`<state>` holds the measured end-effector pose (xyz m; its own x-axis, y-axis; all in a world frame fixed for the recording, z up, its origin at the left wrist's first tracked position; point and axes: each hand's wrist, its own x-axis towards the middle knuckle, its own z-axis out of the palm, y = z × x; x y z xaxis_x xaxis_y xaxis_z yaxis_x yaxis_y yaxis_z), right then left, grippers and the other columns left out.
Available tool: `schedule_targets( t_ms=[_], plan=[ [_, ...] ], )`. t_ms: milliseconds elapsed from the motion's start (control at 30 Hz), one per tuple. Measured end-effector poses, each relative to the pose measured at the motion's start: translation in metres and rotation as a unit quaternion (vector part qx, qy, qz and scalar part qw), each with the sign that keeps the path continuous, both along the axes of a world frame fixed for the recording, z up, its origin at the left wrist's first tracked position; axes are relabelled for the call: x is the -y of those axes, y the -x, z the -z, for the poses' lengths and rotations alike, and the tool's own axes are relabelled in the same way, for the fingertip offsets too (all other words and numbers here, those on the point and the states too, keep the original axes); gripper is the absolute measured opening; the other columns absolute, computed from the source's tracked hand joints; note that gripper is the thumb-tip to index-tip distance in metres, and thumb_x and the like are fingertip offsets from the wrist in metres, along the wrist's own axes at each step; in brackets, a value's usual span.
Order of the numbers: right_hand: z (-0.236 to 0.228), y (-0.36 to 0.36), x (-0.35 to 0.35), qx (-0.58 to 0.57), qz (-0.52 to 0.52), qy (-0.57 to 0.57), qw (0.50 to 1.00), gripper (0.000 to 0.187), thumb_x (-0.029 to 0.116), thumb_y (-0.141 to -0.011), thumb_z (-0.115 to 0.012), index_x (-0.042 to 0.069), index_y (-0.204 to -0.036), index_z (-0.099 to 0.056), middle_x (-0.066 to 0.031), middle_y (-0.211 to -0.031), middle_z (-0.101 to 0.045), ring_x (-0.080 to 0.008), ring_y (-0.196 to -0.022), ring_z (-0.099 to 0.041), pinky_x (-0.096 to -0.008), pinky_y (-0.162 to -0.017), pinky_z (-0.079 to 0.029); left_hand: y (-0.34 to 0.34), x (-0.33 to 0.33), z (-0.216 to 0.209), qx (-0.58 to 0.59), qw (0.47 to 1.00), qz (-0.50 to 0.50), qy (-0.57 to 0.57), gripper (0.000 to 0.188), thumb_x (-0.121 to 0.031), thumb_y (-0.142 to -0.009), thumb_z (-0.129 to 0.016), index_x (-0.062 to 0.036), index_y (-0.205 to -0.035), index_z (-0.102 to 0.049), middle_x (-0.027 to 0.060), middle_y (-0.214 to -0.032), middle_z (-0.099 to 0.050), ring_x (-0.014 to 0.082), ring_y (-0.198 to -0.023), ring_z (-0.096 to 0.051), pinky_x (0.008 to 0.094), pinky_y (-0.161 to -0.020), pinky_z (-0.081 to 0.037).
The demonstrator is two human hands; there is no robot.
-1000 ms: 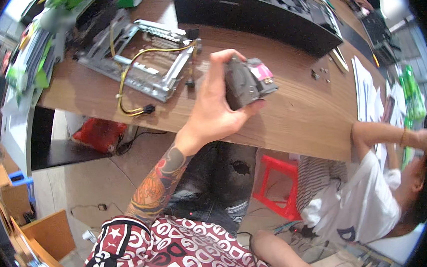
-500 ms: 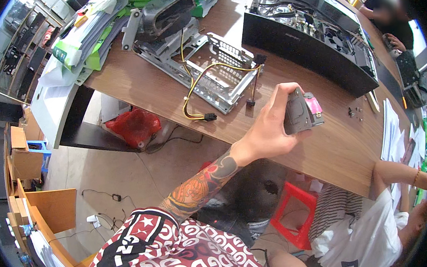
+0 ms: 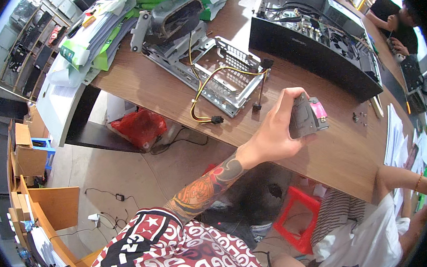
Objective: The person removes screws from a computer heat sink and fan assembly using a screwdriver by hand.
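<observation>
My left hand (image 3: 278, 128), on a tattooed forearm, grips a grey metal hard drive (image 3: 301, 118) above the desk. Its fingers wrap over the far edge and the thumb lies along the near one. A pink label (image 3: 318, 109) shows on the drive's right side. To the left of the hand lies a metal bracket frame (image 3: 231, 99) with perforated sides. A yellow-and-black cable (image 3: 201, 92) with dark plugs runs across it. Beyond the hand stands an opened black computer case (image 3: 313, 58), with wiring and a fan inside. My right hand is out of view.
Small screws (image 3: 357, 117) lie on the wooden desk (image 3: 343, 151), right of the drive. Stacked papers (image 3: 94, 47) crowd its far left end. A person in a white shirt (image 3: 365, 239) sits close by on the right; another handles parts at the far right. A red stool (image 3: 300, 217) stands below the desk.
The whole view has shifted slightly, so the desk and its things appear a little farther right and lower. My left hand still holds the hard drive in much the same pose.
</observation>
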<state>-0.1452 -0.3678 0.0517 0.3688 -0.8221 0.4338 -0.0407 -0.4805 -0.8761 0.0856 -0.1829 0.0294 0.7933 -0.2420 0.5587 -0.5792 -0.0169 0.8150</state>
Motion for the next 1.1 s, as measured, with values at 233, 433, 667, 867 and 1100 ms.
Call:
schedule_targets(
  t_ms=[233, 433, 667, 867, 1100],
  plan=[
    [-0.002, 0.004, 0.001, 0.013, 0.011, 0.005, 1.0, 0.024, 0.02, -0.099, -0.057, -0.001, -0.096, -0.065, -0.0052, -0.074, -0.064, -0.0055, -0.05, -0.043, -0.0207, -0.045, -0.035, 0.004, 0.003, 0.002, -0.019, 1.0, 0.018, 0.004, 0.079, -0.015, -0.07, -0.086, -0.0129, -0.13, -0.035, 0.0135, -0.11, -0.053, 0.0303, -0.098, -0.056, 0.0401, -0.086, -0.045],
    [-0.016, 0.0, -0.022, 0.057, -0.008, -0.012, 0.998, 0.025, 0.022, -0.1, -0.056, -0.002, -0.098, -0.065, -0.005, -0.074, -0.064, -0.0045, -0.049, -0.041, -0.0199, -0.044, -0.034, 0.004, -0.002, -0.003, 0.018, 0.999, -0.024, -0.04, 0.078, -0.016, -0.069, -0.086, -0.0095, -0.13, -0.037, 0.0124, -0.113, -0.051, 0.0289, -0.106, -0.053, 0.0398, -0.093, -0.042],
    [-0.021, -0.034, -0.078, -0.16, -0.186, -0.153, 0.957, 0.022, 0.011, -0.097, -0.054, -0.004, -0.109, -0.066, -0.0136, -0.093, -0.07, -0.014, -0.069, -0.057, -0.0276, -0.063, -0.047, -0.002, 0.001, -0.007, 0.034, 0.996, 0.005, -0.081, 0.076, -0.003, -0.075, -0.08, -0.0089, -0.133, -0.031, 0.0107, -0.114, -0.051, 0.0207, -0.104, -0.057, 0.0343, -0.091, -0.047],
    [-0.018, -0.05, -0.084, -0.122, -0.265, -0.06, 0.955, 0.02, 0.0, -0.093, -0.057, -0.006, -0.109, -0.066, -0.0192, -0.098, -0.071, -0.0286, -0.087, -0.071, -0.0325, -0.075, -0.054, 0.004, 0.007, -0.005, -0.099, 0.991, 0.084, 0.026, 0.073, 0.004, -0.075, -0.077, -0.0081, -0.131, -0.031, 0.01, -0.112, -0.051, 0.017, -0.101, -0.058, 0.0292, -0.087, -0.048],
    [-0.006, -0.054, -0.084, -0.07, -0.283, -0.042, 0.956, 0.02, -0.001, -0.091, -0.06, -0.006, -0.11, -0.066, -0.0193, -0.095, -0.072, -0.0283, -0.078, -0.072, -0.0332, -0.067, -0.055, 0.007, 0.008, -0.009, -0.087, 0.992, 0.087, 0.011, 0.074, -0.003, -0.078, -0.079, -0.0086, -0.132, -0.029, 0.0105, -0.115, -0.05, 0.0181, -0.104, -0.057, 0.0304, -0.088, -0.048]
  ],
)
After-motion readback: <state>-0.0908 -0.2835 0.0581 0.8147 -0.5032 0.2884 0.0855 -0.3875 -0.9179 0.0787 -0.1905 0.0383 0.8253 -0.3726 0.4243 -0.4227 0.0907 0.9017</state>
